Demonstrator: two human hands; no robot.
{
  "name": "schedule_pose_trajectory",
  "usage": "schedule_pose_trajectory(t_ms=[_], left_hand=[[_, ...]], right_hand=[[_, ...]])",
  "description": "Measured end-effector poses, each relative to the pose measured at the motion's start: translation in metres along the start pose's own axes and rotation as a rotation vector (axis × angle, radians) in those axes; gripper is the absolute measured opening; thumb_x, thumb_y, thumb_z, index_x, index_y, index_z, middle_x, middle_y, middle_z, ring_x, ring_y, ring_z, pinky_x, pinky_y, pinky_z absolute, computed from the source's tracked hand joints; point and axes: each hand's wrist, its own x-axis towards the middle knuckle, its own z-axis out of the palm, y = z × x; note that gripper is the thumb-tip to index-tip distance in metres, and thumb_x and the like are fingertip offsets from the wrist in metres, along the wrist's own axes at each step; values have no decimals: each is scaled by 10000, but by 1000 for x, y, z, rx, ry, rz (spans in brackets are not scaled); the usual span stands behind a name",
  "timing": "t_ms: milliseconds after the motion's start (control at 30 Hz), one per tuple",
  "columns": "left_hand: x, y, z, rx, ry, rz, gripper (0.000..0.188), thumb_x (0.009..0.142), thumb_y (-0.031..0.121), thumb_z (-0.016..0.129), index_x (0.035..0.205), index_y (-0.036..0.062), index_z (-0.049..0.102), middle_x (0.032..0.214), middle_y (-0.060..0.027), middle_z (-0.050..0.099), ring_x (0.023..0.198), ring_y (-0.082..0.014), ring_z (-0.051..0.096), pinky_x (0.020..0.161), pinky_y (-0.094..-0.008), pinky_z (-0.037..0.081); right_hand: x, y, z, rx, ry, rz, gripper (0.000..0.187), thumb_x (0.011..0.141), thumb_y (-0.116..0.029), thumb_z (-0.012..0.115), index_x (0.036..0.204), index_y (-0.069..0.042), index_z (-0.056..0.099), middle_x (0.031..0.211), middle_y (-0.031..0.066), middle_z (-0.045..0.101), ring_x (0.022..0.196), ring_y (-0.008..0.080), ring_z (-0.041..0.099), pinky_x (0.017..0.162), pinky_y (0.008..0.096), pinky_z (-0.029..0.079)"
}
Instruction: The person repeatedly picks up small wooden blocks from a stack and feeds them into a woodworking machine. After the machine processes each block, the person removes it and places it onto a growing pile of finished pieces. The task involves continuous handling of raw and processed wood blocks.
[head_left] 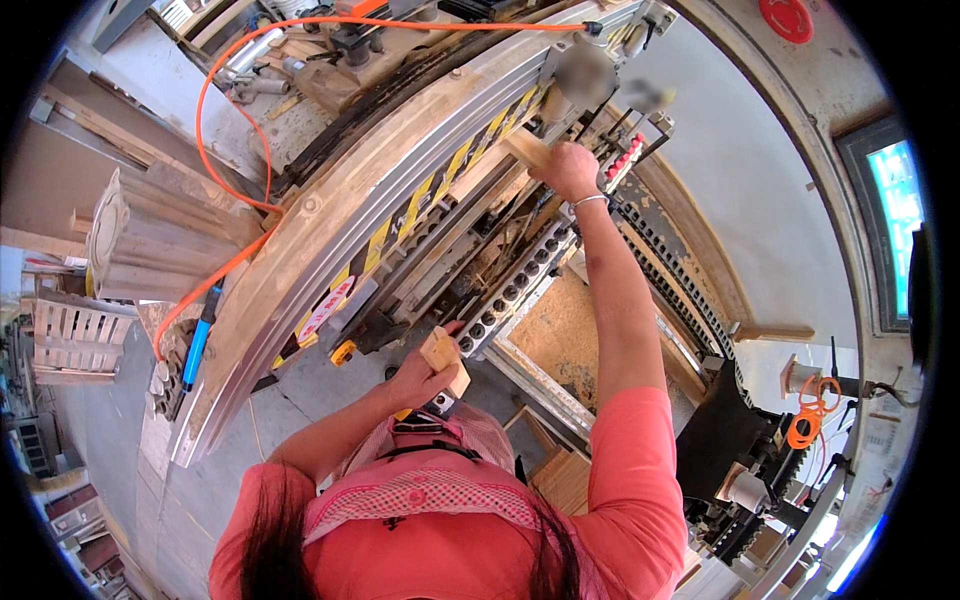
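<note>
Close to my body, my left hand (pixel 412 382) is closed around a short, pale wooden block (pixel 446 362), its thumb along the side. My right arm reaches far forward over the machine. At its end, my right hand (pixel 570 172) grips the near end of another pale wooden piece (pixel 526 149), which points up and to the left. Between the two hands runs a metal rail with a row of round dark holes (pixel 515 293). Part of the fingers of my right hand is hidden from above.
A long curved machine beam (pixel 340 210) with a yellow-black stripe crosses on the left, an orange hose (pixel 203 130) looped over it. A sawdust-covered panel (pixel 555 340) lies right of the rail. At the right are a black cable chain (pixel 690 285), a lit screen (pixel 895 205) and a red button (pixel 787 18).
</note>
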Motion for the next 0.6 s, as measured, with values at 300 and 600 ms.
schedule_pose_trajectory(t_ms=[300, 600], left_hand=[[2, 1, 2, -48, -40, 31, 338, 834, 147, 560, 1133, 22, 464, 1242, -193, 449, 1110, -314, 470, 956, -374, 358], [2, -6, 1, -66, -94, 59, 447, 832, 161, 582, 1231, 38, 420, 1152, -126, 463, 1059, -264, 467, 952, -350, 362]], right_hand=[[2, 1, 1, 4, -10, -1, 470, 641, -471, 686, 786, -25, 688, 794, 173, 666, 767, 322, 650, 710, 400, 527], [3, 3, 6, -14, 33, -60, 492, 639, -490, 691, 803, -26, 681, 804, 193, 658, 786, 338, 645, 716, 420, 522]])
